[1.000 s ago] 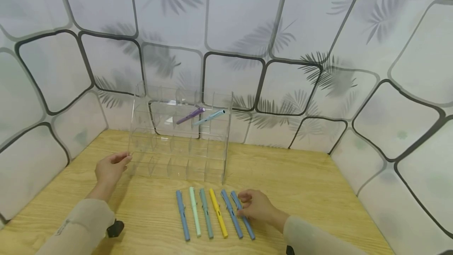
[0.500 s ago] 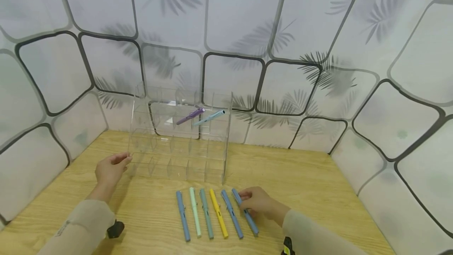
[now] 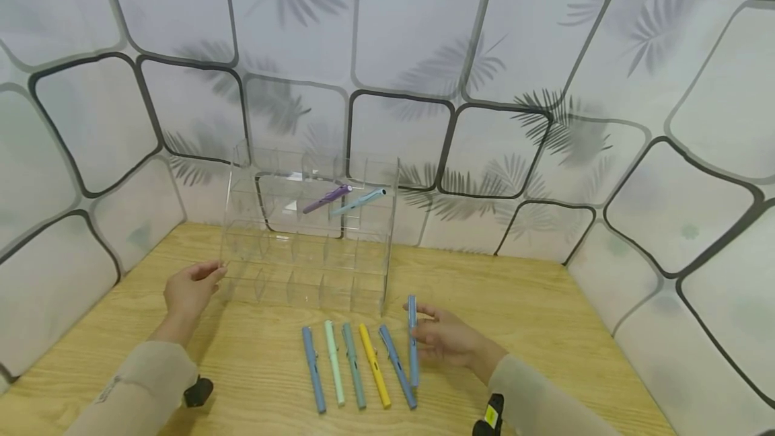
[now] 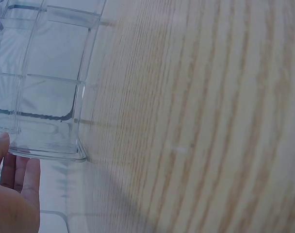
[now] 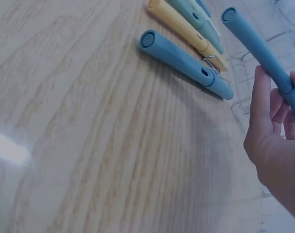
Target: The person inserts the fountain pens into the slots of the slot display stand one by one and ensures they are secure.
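Observation:
My right hand (image 3: 451, 338) pinches a blue pen (image 3: 413, 342) between thumb and fingers, raised off the table and nearly upright in the head view. The right wrist view shows this held pen (image 5: 259, 46) tilted above the wood, with another blue pen (image 5: 186, 65) lying below it. At the left, my left hand (image 3: 190, 291) grips the side edge of a clear acrylic rack (image 3: 305, 293); in the left wrist view the thumb and fingers (image 4: 31, 182) are on either side of the rack's edge. A purple pen (image 3: 327, 199) and a light blue pen (image 3: 363, 200) lie slanted on the rack.
A row of pens lies in front of the rack: a blue pen (image 3: 313, 370), a mint pen (image 3: 334, 362), a teal pen (image 3: 354, 365), a yellow pen (image 3: 375, 365) and another blue pen (image 3: 397, 367). A patterned cloth wall (image 3: 406, 32) encloses the wooden table (image 3: 514, 308).
My right hand has taken the rightmost blue pen from the row, lifted it and turned it more upright. The left hand stays at the rack's edge.

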`<act>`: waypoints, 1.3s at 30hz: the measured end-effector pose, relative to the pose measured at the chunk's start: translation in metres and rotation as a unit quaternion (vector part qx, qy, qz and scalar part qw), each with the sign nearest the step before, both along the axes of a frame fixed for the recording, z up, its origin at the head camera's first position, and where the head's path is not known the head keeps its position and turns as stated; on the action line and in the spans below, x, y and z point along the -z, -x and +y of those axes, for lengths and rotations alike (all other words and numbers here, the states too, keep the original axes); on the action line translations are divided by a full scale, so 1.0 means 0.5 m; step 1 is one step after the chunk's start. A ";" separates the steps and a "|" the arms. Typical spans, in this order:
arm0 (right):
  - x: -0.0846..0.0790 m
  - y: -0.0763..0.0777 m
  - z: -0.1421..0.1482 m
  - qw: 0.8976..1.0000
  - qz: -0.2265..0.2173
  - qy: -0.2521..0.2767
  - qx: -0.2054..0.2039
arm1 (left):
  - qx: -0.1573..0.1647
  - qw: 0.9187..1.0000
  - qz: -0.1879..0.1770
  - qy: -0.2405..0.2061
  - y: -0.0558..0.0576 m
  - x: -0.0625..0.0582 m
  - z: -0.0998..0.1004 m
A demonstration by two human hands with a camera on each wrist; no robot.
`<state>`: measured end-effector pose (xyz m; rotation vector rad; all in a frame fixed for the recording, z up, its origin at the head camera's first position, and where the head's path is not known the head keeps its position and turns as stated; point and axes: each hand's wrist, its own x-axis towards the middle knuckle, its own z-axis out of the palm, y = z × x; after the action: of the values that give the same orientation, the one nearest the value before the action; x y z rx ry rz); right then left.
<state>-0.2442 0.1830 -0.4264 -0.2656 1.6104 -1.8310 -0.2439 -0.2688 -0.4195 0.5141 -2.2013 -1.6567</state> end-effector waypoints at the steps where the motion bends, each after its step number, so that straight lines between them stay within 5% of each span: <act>1: -0.002 0.000 0.000 1.000 -0.003 0.011 -0.001 | 0.000 1.000 0.001 -0.001 0.000 0.000 0.000; 14: -0.033 0.012 0.005 0.998 0.046 0.051 0.003 | -0.002 1.000 -0.001 0.006 0.001 0.001 0.000; 24: -0.072 0.026 0.001 0.985 0.085 0.055 0.137 | -0.002 1.000 0.002 -0.004 0.002 0.001 0.000; 39: -0.181 0.075 -0.018 0.943 0.138 0.103 0.283 | 0.000 1.000 -0.001 -0.006 0.000 0.000 0.000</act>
<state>-0.2816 0.1742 -0.3357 -0.1641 1.8130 -2.5017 -0.2441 -0.2688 -0.4196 0.5190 -2.1942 -1.6718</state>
